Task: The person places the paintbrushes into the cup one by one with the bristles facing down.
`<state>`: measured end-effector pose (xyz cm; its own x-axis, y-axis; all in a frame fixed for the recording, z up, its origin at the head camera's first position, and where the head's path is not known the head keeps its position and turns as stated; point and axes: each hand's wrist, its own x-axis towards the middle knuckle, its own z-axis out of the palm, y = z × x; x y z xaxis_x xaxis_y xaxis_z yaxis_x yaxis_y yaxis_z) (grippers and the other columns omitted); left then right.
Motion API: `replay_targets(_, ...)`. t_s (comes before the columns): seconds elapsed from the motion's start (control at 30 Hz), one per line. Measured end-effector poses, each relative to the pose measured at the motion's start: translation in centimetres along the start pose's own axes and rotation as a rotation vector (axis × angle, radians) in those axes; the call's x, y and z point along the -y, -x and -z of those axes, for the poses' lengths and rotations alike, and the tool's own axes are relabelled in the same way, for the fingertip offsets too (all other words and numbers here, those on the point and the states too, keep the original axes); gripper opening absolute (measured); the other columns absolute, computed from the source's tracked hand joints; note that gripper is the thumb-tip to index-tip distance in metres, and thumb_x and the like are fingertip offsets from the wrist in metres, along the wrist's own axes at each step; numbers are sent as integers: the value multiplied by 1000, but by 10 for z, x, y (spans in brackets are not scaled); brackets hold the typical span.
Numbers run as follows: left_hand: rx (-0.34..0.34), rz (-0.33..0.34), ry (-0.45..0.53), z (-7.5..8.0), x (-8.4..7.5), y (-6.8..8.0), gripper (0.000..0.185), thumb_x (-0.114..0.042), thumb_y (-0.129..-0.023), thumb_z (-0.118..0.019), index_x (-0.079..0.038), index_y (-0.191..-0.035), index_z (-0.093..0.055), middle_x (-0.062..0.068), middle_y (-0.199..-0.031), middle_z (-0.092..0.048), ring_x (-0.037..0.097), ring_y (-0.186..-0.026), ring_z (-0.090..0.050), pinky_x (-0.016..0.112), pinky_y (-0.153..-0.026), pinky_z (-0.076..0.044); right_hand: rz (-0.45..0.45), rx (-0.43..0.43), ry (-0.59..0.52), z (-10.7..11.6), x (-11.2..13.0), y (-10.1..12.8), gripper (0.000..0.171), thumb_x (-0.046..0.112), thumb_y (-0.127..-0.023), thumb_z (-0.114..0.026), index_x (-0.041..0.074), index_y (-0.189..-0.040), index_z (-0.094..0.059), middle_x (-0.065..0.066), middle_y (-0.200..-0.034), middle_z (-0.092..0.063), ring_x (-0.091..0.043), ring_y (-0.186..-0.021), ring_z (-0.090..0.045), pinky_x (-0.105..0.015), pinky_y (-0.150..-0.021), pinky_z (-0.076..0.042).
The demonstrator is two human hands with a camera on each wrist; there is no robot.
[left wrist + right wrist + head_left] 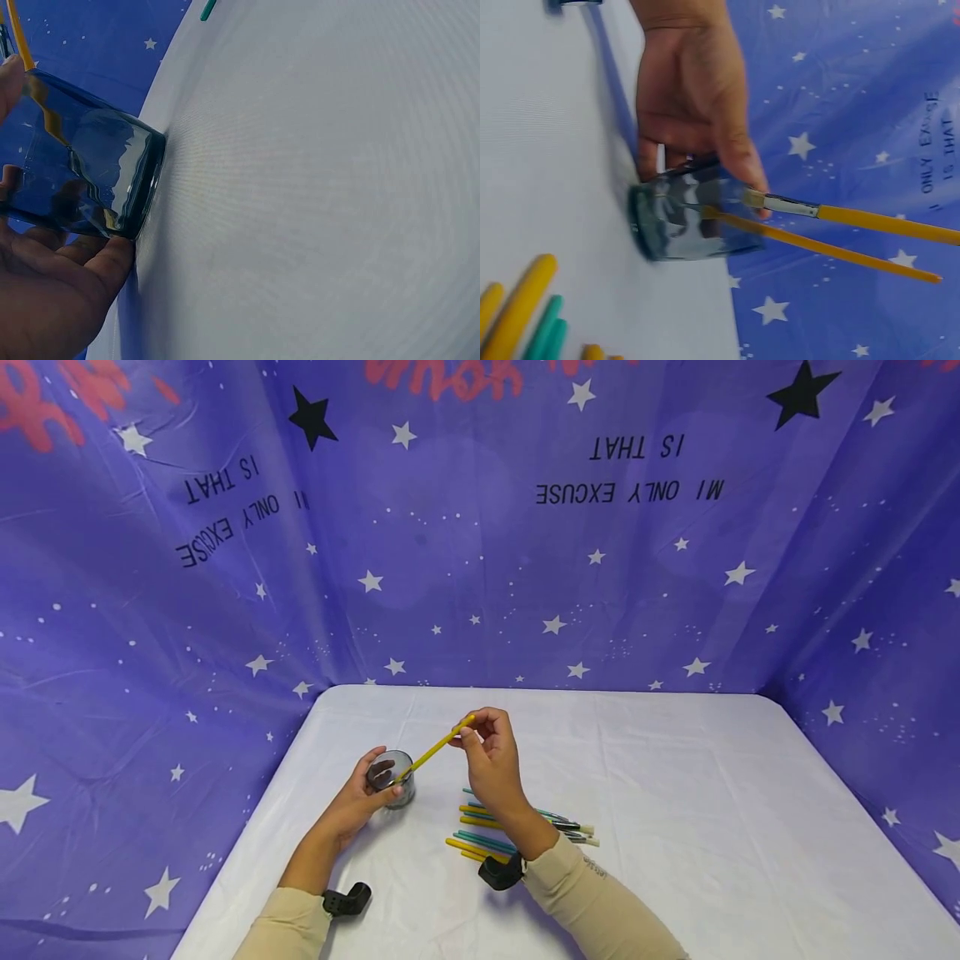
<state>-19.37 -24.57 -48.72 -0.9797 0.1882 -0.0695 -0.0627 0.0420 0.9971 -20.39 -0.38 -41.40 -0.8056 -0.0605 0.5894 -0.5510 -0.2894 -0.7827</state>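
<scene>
A tinted, see-through glass stands on the table at centre-left. My left hand grips it, with the thumb near the rim and the fingers round the far side. My right hand is raised to the right of the glass and pinches a yellow paintbrush near its handle end. That brush slants down to the glass. In the right wrist view its bristles and silver ferrule are at the rim, beside the left thumb. A second yellow-handled brush leans inside the glass.
Several paintbrushes with yellow and teal handles lie on the white-covered table below my right forearm, bristles to the right. A purple starred curtain hangs behind the table and along both sides. Each wrist wears a black camera mount.
</scene>
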Motion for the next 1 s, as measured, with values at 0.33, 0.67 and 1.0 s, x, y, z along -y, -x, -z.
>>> replay_targets(0.33,-9,21,-23,0,-2,0,84,-4,-94,-67,-13,-157,-11,23,-155,-28,37,-139,-31,17,-91,-40,-33,-6,19,-13,-7,9,17,-14,-98,-47,-14,-113,-40,-33,-107,-48,-39,-97,-57,-45,-83,-55)
replay_targets(0.67,-22,29,-45,-1,-4,1,85,-7,-94,-68,-14,-157,-12,22,-156,-29,35,-137,-35,22,-95,-40,-71,51,111,-20,-1,13,13,-11,-98,-49,-12,-111,-43,-29,-104,-52,-42,-94,-60,-42,-81,-55)
replay_targets(1.0,-27,19,-25,0,-2,-1,85,-4,-93,-69,-12,-157,-13,23,-154,-31,35,-136,-36,19,-92,-42,-225,72,186,-12,-41,20,14,-5,-100,-53,-6,-112,-47,-22,-106,-56,-40,-100,-62,-31,-79,-55)
